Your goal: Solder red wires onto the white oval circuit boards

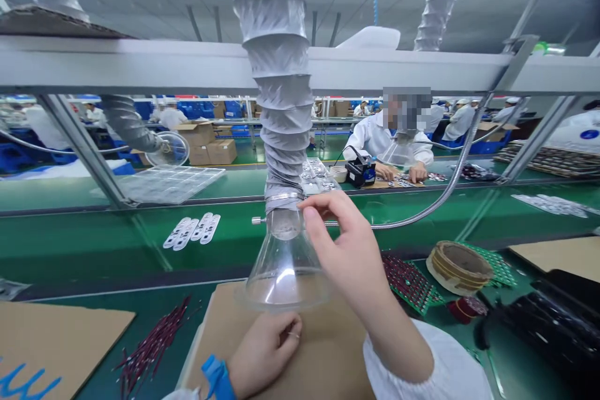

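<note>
A factory hall is spanned by a green workbench, and on its far side a person in a white smock is seen bent over small parts. A grey flexible fume duct is hung from overhead, and a clear plastic funnel hood is carried at its lower end, above a cardboard sheet (the rim appears not to touch it, as far as can be judged). The hood is already joined to the duct beneath a steel hose clamp, though whether that clamp has been tightened cannot be told. The hood's neck is approached in a pinch by the right hand, but whether it is actually gripped cannot be told. The left hand is laid loosely curled on the cardboard, with nothing seen held.
</note>
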Action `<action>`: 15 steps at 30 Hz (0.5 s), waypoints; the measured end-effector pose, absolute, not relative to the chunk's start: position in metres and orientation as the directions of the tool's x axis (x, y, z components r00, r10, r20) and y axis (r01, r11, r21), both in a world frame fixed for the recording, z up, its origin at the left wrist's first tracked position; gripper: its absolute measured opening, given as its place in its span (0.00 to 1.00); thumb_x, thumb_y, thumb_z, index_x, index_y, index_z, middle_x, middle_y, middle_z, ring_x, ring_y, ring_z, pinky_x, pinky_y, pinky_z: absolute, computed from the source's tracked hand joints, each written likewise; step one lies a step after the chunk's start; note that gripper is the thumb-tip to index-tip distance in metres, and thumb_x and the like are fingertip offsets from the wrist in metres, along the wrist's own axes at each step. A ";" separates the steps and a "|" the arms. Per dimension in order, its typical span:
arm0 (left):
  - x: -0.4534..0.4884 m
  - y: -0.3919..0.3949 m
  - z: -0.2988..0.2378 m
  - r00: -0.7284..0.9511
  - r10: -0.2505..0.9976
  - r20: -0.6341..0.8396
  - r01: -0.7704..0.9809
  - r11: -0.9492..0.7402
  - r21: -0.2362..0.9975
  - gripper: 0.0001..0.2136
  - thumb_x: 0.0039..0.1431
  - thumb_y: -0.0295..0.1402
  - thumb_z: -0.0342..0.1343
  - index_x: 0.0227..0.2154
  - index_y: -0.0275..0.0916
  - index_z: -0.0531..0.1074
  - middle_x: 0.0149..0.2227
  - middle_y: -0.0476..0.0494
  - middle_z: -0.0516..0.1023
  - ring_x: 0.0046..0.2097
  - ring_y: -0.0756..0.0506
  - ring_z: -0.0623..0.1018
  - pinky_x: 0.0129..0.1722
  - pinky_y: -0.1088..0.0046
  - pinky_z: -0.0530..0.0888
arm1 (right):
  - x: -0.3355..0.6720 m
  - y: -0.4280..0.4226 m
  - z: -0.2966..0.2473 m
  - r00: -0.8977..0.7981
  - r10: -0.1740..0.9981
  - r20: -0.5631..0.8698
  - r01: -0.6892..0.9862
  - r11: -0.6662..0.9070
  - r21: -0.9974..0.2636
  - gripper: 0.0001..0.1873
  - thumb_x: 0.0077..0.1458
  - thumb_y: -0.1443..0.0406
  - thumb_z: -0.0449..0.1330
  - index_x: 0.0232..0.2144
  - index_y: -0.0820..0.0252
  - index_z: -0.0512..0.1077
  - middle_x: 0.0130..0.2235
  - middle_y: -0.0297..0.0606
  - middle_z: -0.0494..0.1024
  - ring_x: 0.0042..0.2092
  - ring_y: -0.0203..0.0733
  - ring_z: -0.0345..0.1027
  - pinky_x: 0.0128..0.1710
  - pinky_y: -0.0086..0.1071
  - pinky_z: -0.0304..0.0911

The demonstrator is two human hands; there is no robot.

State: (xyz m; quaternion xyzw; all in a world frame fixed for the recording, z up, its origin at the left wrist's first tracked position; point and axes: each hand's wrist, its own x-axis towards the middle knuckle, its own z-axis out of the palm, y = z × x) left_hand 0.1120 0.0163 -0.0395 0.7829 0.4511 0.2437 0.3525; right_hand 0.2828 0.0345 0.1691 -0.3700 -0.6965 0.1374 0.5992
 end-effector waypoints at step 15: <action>0.112 0.020 -0.038 0.482 0.873 0.071 0.443 -0.313 0.840 0.05 0.62 0.30 0.52 0.30 0.41 0.64 0.28 0.52 0.65 0.32 0.48 0.63 0.34 0.70 0.56 | 0.272 0.073 0.132 -0.220 0.650 0.728 0.582 0.686 -0.436 0.19 0.72 0.68 0.58 0.59 0.49 0.79 0.54 0.47 0.71 0.58 0.58 0.66 0.61 0.59 0.70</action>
